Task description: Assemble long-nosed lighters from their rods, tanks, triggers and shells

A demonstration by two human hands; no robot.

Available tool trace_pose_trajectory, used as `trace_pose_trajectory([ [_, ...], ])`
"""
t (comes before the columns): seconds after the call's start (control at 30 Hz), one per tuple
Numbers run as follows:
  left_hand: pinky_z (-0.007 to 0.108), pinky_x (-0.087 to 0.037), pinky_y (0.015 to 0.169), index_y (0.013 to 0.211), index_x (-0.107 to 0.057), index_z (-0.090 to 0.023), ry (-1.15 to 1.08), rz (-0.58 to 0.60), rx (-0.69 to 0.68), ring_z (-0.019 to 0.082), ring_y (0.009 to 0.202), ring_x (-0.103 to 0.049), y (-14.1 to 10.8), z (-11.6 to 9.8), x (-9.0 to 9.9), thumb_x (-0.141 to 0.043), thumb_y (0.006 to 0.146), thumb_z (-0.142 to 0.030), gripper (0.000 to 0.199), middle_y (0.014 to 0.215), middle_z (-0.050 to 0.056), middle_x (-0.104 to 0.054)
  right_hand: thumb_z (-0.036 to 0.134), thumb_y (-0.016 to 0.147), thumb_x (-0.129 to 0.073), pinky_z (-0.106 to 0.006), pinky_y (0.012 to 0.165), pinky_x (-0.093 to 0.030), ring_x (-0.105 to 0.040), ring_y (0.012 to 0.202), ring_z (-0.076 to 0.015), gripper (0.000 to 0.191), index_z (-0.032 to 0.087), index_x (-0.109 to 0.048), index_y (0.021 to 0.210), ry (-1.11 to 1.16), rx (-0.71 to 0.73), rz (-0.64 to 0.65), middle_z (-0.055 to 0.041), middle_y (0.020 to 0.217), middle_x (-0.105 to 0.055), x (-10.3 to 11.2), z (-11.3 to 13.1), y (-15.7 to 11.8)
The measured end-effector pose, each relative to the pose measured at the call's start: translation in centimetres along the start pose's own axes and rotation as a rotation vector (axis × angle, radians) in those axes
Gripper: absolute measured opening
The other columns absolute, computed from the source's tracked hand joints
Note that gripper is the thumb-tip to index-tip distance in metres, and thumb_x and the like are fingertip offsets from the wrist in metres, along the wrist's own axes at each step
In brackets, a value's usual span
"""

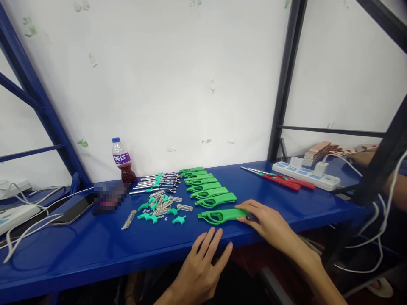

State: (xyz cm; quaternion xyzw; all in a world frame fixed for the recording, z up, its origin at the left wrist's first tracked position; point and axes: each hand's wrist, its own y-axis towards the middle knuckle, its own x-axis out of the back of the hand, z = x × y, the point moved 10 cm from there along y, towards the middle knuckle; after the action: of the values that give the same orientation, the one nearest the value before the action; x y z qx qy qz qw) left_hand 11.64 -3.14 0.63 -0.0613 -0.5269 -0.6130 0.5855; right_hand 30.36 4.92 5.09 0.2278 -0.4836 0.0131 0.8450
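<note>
From my end of the feed, I have the right hand (270,222) clamped on the handle end of the nearest green shell (224,215), fingers over its far side and thumb toward me. The shell lies flat on the blue table (95,241), its narrow tip pointing left, just beyond the fingertips of the left hand (200,264). Something small and dark shows at the right fingers; I can't tell what it is. The left hand holds nothing: its fingers are spread at the table's front edge, and the two hands are apart.

Beyond both hands I see a row of similar shells (210,189) running away toward the wall, tips also to the left. Farther left of the hands lies a loose heap of clear tanks (163,210) and teal clips (179,220), with one more tank off to the heap's left. Behind the heap, metal rods (159,183) lie side by side. A bottle (121,159) stands past them, and a phone (78,208) lies well left of the left hand.

Beyond the right hand and to its right, I see red lighters (288,182) beside a power strip (327,182). Another person's arm (394,184) shows farther right.
</note>
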Motion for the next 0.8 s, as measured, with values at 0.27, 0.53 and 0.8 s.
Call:
trace_pose_trajectory([
  [0.27, 0.049, -0.030, 0.121, 0.154, -0.054, -0.022, 0.020, -0.062, -0.002, 0.038, 0.149, -0.046, 0.3, -0.4, 0.3, -0.063, 0.094, -0.030, 0.061, 0.154, 0.022, -0.056, 0.052, 0.105, -0.056, -0.045, 0.104, -0.057, -0.074, 0.113, -0.0289, 0.036, 0.034, -0.069, 0.133, 0.020, -0.006, 0.008, -0.0064, 0.135, -0.071, -0.5, -0.4, 0.0],
  [0.53, 0.049, -0.033, 0.120, 0.153, -0.054, -0.023, 0.045, -0.078, 0.004, 0.037, 0.149, -0.047, 0.0, -0.5, 0.1, -0.064, 0.094, -0.028, 0.060, 0.154, 0.022, -0.057, 0.049, 0.106, -0.054, -0.043, 0.103, -0.058, -0.075, 0.110, -0.0272, 0.037, 0.037, -0.067, 0.138, -0.025, 0.040, -0.021, -0.0056, 0.137, -0.069, -0.5, 0.0, 0.6],
  [0.8, 0.049, -0.032, 0.121, 0.153, -0.054, -0.023, 0.029, -0.087, 0.004, 0.037, 0.150, -0.046, -0.1, -0.5, 0.1, -0.066, 0.092, -0.026, 0.062, 0.155, 0.023, -0.055, 0.046, 0.106, -0.054, -0.041, 0.100, -0.060, -0.076, 0.111, -0.0258, 0.035, 0.034, -0.069, 0.135, -0.051, 0.062, -0.013, -0.0049, 0.135, -0.071, -1.0, 0.5, 1.2],
])
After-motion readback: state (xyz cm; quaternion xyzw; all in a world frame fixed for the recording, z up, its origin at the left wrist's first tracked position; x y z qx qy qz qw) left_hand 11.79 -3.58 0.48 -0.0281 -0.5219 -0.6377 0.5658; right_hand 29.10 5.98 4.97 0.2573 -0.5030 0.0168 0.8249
